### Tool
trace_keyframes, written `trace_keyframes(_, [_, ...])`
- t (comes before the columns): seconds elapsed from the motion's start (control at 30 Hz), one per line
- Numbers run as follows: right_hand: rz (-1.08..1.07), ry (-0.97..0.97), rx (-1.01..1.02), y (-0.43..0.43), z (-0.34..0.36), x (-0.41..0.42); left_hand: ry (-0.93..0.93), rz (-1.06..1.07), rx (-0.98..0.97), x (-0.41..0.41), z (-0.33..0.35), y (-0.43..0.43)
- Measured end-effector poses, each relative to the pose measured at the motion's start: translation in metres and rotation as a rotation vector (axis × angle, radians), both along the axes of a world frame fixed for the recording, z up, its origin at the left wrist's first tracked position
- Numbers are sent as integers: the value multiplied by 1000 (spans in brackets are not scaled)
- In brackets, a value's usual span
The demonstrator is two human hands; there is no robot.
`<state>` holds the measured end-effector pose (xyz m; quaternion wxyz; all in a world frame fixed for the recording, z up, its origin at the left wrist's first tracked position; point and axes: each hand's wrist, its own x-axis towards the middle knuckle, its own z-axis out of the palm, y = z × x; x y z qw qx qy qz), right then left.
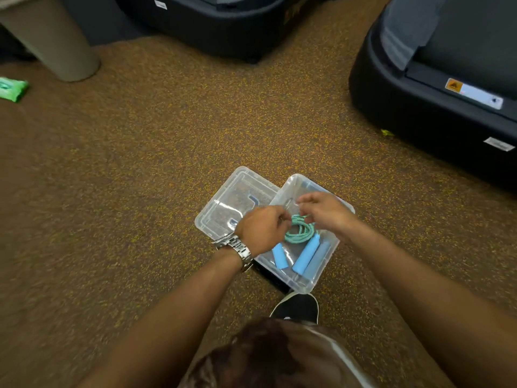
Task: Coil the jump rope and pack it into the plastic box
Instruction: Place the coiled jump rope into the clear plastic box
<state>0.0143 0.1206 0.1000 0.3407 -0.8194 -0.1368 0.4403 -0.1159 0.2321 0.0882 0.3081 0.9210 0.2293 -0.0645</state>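
A clear plastic box [324,264] stands on the speckled brown floor just ahead of my shoe. Inside it lies the jump rope: a teal cord coiled into loops [300,232] with two light-blue handles [306,254] resting side by side toward the near end. My left hand [263,229], with a metal watch on the wrist, pinches the coil from the left. From the right, my right hand [326,212] holds the top of the coil with its fingertips. Both hands hover over the box's open top.
The box's clear lid [226,203] lies flat on the floor, touching the box's left side. Dark treadmill bases [436,107] stand at the right and at the back. A green packet [11,89] lies far left, beside a beige post [56,43]. My black shoe [298,308] is just behind the box.
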Motion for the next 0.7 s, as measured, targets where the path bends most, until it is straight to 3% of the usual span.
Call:
trace_keyframes(0.17, [285, -310, -9, 35, 10, 9, -22, 169, -27, -4, 5, 39])
trace_keyframes(0.4, [487, -554, -35, 88, -1, 35, 107, 247, 1, -26, -34, 96])
trace_keyframes(0.6, [699, -579, -225, 128, -30, 59, 160, 382, -135, -28, -75, 107])
trace_keyframes(0.7, [820, -486, -333, 147, -46, 61, 208, 262, -107, -25, -92, 108])
